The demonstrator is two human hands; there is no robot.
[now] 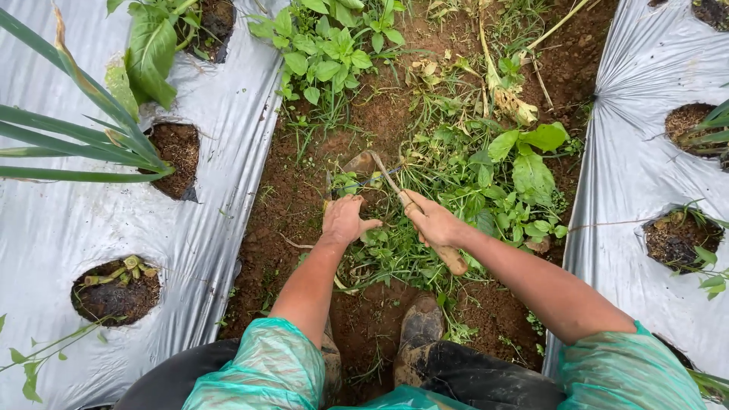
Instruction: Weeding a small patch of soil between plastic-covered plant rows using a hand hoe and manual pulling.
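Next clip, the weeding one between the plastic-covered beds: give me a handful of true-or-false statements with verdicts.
1. The right hand grips a wooden-handled hand hoe. True.
2. The left hand holds a bucket. False: it reaches down into the weeds, palm down.
3. Silver plastic mulch covers the beds on both sides. True.
4. The person is barefoot. False: a muddy boot shows.
5. The furrow is paved. False: it is bare brown soil with weeds.

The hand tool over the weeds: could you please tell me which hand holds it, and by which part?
The right hand grips the hand tool around its wooden handle; the handle's butt sticks out behind it. The left hand grasps weeds.
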